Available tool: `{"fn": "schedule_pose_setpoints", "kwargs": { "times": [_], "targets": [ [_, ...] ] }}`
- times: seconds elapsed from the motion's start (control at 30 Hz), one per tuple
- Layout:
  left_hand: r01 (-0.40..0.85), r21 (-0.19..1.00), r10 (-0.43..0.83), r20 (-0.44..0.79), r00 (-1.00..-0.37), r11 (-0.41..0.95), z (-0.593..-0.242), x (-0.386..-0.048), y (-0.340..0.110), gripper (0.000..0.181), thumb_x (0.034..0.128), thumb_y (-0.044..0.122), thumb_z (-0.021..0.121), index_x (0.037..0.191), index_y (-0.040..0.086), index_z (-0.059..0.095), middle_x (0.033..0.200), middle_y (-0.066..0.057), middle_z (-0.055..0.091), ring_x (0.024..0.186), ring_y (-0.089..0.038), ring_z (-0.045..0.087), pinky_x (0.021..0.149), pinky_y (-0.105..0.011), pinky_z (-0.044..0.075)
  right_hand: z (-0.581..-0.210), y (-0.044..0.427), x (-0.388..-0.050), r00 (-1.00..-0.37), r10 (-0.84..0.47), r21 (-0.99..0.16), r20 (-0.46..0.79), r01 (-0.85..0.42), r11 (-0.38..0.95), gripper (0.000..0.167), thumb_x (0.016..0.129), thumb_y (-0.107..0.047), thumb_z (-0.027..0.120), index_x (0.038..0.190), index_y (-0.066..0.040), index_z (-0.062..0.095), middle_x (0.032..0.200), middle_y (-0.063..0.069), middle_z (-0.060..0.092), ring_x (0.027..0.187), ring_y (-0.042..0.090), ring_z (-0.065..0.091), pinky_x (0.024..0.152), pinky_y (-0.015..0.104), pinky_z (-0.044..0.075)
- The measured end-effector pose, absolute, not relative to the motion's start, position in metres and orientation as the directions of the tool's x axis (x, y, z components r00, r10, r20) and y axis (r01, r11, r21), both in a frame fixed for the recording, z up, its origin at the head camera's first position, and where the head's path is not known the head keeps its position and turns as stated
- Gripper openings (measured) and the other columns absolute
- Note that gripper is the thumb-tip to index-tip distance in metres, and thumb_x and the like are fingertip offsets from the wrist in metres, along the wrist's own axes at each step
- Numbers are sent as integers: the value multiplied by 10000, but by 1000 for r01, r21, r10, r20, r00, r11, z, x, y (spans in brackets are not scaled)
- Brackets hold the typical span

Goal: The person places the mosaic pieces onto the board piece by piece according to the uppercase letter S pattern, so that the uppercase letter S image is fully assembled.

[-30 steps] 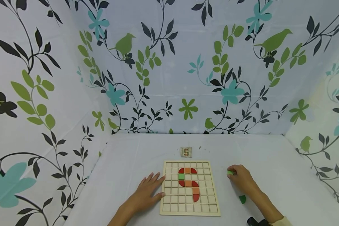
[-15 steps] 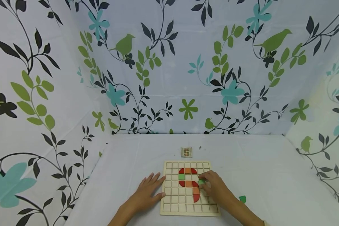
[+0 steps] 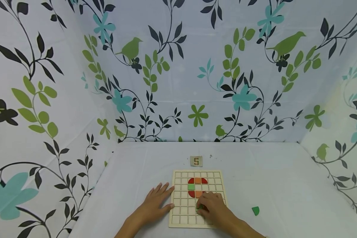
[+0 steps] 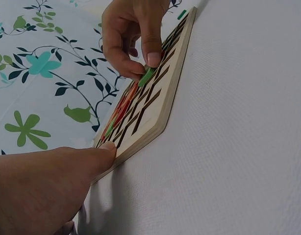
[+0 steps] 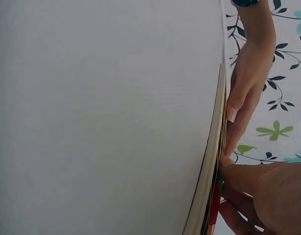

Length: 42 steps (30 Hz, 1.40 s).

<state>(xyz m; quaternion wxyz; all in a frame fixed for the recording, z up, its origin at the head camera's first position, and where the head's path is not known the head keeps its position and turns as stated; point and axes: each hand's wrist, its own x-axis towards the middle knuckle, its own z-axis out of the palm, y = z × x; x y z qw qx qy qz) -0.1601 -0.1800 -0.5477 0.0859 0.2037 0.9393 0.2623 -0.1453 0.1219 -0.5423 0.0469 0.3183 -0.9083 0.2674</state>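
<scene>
A wooden grid board (image 3: 184,219) lies on the white table. Red and orange tiles and a light green square tile (image 3: 191,186) sit in its upper cells. My left hand (image 3: 156,202) rests at the board's left edge with its fingers extended, and the thumb touches the rim in the left wrist view. Over the lower middle of the grid, my right hand (image 3: 215,210) pinches a green tile (image 4: 146,77) between thumb and fingers, at the board's surface. That hand hides several cells and the lower red and orange tiles in the head view.
A loose dark green tile (image 3: 255,210) with a curved edge lies right of the board. Behind the board is a small card (image 3: 196,161) bearing a 5-like figure. A patterned cloth (image 3: 178,82) surrounds the table at the back and sides.
My right hand has carried a green tile leftward from the table right of the board, over its right side, to the lower middle. The left hand has stayed in place.
</scene>
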Motion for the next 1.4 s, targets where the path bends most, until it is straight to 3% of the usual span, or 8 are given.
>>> {"fn": "schedule_pose_setpoints", "kwargs": {
  "times": [0.3,0.47,0.7,0.87,1.17,1.4],
  "targets": [
    [347,522,431,-45,-901,779,-549,-160,-180,693,1044,538,600,1626,201,433,1718,-143,319,1603,-453,202,1262,-715,130,-542,121,-144,-802,-539,-420,257,-595,685,166,883,-277,853,952,-292,702,1067,-198,674,1116,137,611,881,434,394],
    [343,522,428,-47,-903,781,-549,-160,-179,693,1043,543,599,1624,201,438,1719,-133,323,1607,-438,205,1268,-704,136,-541,122,-143,-806,-536,-407,249,-590,698,170,877,-277,860,950,-280,707,1093,-167,693,1126,163,618,920,502,428],
    [342,527,429,-48,-902,778,-550,-160,-180,703,1038,553,600,1622,195,440,1716,-144,324,1605,-447,207,1263,-712,136,-541,124,-143,-816,-520,-405,251,-577,709,182,870,-269,864,951,-271,701,1095,-174,687,1103,137,602,906,452,403],
    [344,515,425,-45,-904,785,-551,-161,-180,691,1045,551,590,1624,207,437,1720,-127,322,1610,-431,204,1271,-696,140,-541,123,-142,-823,-526,-425,214,-564,708,171,888,-295,857,950,-289,698,1109,-167,679,1147,162,603,936,488,410],
    [348,522,430,-38,-902,778,-550,-159,-180,684,1047,535,596,1624,201,438,1716,-137,328,1604,-444,207,1266,-705,138,-540,126,-140,-765,-597,-397,243,-640,658,140,920,-257,841,968,-294,715,1055,-209,657,1046,66,582,867,392,419],
    [344,522,428,-45,-903,780,-552,-161,-181,692,1047,553,588,1627,209,433,1721,-125,320,1611,-430,201,1270,-698,139,-537,130,-140,-729,-635,-357,256,-682,638,154,901,-224,858,948,-285,725,1031,-211,651,1063,70,598,845,392,428]
  ]
}}
